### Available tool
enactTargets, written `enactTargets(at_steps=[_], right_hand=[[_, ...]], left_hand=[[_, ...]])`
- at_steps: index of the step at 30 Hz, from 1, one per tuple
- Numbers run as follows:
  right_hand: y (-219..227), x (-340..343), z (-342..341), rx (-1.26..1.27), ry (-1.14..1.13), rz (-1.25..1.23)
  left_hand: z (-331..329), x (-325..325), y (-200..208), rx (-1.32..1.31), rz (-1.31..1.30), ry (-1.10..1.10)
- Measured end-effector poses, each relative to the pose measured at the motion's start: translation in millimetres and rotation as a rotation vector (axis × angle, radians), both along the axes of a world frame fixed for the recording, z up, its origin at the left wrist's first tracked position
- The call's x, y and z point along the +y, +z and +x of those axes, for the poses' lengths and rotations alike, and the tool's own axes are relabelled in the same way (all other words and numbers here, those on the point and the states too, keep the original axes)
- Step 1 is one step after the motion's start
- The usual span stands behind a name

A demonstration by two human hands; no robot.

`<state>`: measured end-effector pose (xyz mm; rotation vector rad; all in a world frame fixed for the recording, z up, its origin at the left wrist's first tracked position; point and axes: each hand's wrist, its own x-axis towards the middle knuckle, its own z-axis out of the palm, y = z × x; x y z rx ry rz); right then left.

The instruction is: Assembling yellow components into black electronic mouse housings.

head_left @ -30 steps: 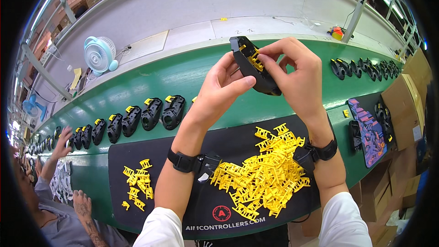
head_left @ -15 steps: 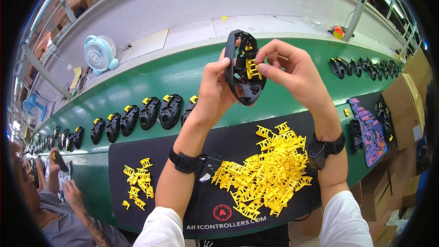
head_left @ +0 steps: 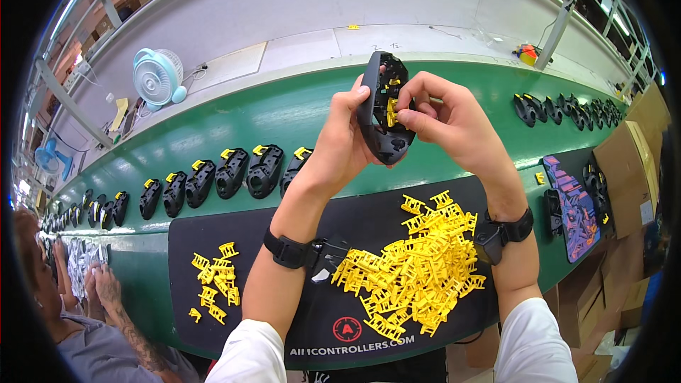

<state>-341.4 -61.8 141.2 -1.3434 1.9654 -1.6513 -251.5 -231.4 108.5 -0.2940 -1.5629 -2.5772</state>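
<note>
My left hand is closed round the side of a black plastic shell, held up above the green bench with its hollow side facing right. Inside the shell sits a small ladder-shaped yellow plastic part. Thumb and fingers of my right hand pinch at that part's right edge, at the shell's opening. Below my hands, a large heap of similar yellow parts lies on a black mat. A smaller group of yellow parts is to the left of my left forearm.
Black shells with yellow tabs stand in a row along the green bench. More black shells line the far right, near cardboard boxes. A light blue fan stands at the back left. At the left, a co-worker handles things.
The shell has turned slightly and shifted a little right and down in my left hand. My right fingers stay at the yellow part, which now shows more edge-on. The co-worker's hands have come lower.
</note>
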Motion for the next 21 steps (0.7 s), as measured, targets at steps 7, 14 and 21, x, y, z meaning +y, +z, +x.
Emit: enactTargets(at_steps=[7,14,21], right_hand=[[-6.6,0.3,-5.6,-0.025,0.048,0.013],[-2.6,0.8,-2.8,-0.141,0.086,0.025],[-6.5,-2.1,-2.0,-0.115,0.070,0.028]], left_hand=[[-4.3,-5.1,-5.3,0.006,0.019,-0.075],[-2.9,-2.3,-2.2,-0.041,0.018,0.008],[-1.7,-7.7,-3.8,-0.054,0.014,-0.020]])
